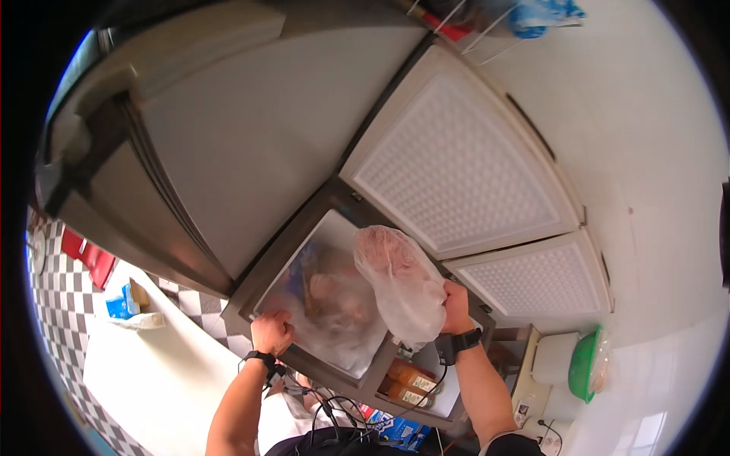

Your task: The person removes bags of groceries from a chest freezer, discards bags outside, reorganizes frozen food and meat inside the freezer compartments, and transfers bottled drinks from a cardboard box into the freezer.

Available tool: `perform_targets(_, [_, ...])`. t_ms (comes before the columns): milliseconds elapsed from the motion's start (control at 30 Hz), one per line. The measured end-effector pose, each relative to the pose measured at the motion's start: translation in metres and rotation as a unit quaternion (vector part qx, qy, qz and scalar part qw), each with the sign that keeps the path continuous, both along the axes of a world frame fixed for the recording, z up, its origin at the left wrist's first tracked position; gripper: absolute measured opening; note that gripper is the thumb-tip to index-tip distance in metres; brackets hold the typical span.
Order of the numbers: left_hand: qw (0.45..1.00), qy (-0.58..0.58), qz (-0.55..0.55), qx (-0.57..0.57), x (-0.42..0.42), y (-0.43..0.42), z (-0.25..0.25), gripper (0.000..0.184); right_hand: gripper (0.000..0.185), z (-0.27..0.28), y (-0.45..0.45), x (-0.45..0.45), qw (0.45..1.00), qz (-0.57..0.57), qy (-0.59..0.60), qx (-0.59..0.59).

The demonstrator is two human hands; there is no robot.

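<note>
A chest freezer (319, 356) stands in front of me with both lids up. My right hand (456, 308) grips the gathered end of a translucent plastic bag (403, 292), which hangs over the freezer opening. Something pinkish, perhaps meat, shows through the bag's far end. My left hand (272, 332) is at the freezer's near left rim with its fingers curled; what they hold, if anything, is hidden. Below the bag, the left compartment holds more bagged food (334, 292), hazy with frost or vapour. Bottles with orange contents (411, 380) lie in the smaller right compartment.
The larger raised lid (464, 159) and the smaller lid (532, 277) lean back near the white wall. A tall grey fridge (243, 114) stands at the left. A white table (167, 372) carries a blue packet (122, 304). Cables hang by my body, and a green basin (584, 368) is at the right.
</note>
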State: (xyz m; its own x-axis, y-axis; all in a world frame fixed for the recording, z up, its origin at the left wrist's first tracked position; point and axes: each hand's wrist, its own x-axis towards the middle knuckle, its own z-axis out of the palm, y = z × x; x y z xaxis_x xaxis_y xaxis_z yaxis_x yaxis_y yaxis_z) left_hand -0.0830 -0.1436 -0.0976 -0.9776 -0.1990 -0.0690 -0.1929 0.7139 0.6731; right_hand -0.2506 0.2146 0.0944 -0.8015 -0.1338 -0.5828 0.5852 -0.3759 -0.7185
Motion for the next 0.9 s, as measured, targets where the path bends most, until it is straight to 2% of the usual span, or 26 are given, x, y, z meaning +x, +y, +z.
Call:
perform_targets(67, [0.995,0.003,-0.037,0.092,-0.009,0.011,0.011,0.039,0.030,0.021,-0.004,0.011,0.999,0.005,0.036,0.014])
perform_targets(133, [0.944,0.040,-0.056,0.322,-0.031,0.048,0.007,0.053,0.029,0.026,-0.003,0.021,0.997,0.001,0.073,0.034])
perform_targets(167, [0.867,0.029,-0.004,0.497,-0.039,0.070,0.034,0.057,0.029,0.025,0.001,0.026,0.997,0.005,0.075,0.031])
perform_targets(200, [0.757,0.017,0.045,0.652,-0.053,0.090,0.067,0.061,0.030,0.021,0.007,0.031,0.988,0.069,0.136,0.039])
perform_targets(233, [0.679,-0.085,0.082,0.724,-0.070,0.096,0.097,0.060,0.031,0.017,0.009,0.038,0.971,0.131,0.195,0.047])
perform_targets(267, [0.585,-0.184,0.119,0.781,-0.080,0.100,0.117,0.059,0.031,0.015,0.000,0.050,0.971,0.134,0.195,0.042])
perform_targets(300, [0.586,-0.180,0.122,0.780,-0.081,0.110,0.114,0.059,0.029,0.017,-0.016,0.063,0.985,0.087,0.141,0.051])
perform_targets(333, [0.619,-0.103,0.094,0.773,-0.085,0.122,0.101,0.054,0.026,0.016,-0.024,0.074,0.994,0.040,0.086,0.060])
perform_targets(367, [0.647,-0.026,0.065,0.760,-0.087,0.125,0.102,0.051,0.029,0.008,-0.023,0.079,0.993,0.063,0.099,0.028])
perform_targets(400, [0.648,-0.025,0.065,0.759,-0.084,0.127,0.101,0.051,0.029,0.004,-0.019,0.080,0.993,0.064,0.099,0.027])
perform_targets(467, [0.546,-0.003,0.051,0.836,-0.069,0.126,0.119,0.052,0.031,0.019,-0.028,0.092,0.999,-0.021,-0.005,-0.029])
perform_targets(500, [0.547,-0.013,0.047,0.836,-0.063,0.126,0.128,0.052,0.031,0.014,-0.017,0.094,0.999,-0.031,-0.007,-0.030])
perform_targets(600, [0.538,0.010,0.047,0.842,-0.056,0.120,0.161,0.051,0.046,0.011,0.002,0.101,0.996,0.052,0.077,0.010])
perform_targets(667, [0.616,0.036,0.054,0.785,-0.051,0.120,0.179,0.052,0.068,0.046,-0.028,0.111,0.956,0.083,0.238,0.151])
perform_targets(700, [0.617,0.032,0.050,0.784,-0.050,0.121,0.184,0.052,0.068,0.056,-0.035,0.112,0.957,0.078,0.237,0.150])
perform_targets(767, [0.693,-0.006,0.075,0.717,-0.048,0.127,0.192,0.052,0.096,0.069,-0.043,0.115,0.856,0.214,0.312,0.352])
perform_targets(800, [0.695,-0.007,0.070,0.716,-0.046,0.130,0.193,0.052,0.096,0.068,-0.046,0.116,0.857,0.208,0.312,0.352])
perform_targets(867, [0.637,0.046,0.012,0.769,-0.038,0.138,0.193,0.049,0.101,0.066,-0.049,0.119,0.834,0.215,0.330,0.386])
perform_targets(900, [0.638,0.043,0.008,0.769,-0.036,0.138,0.191,0.049,0.101,0.064,-0.044,0.120,0.836,0.209,0.329,0.386])
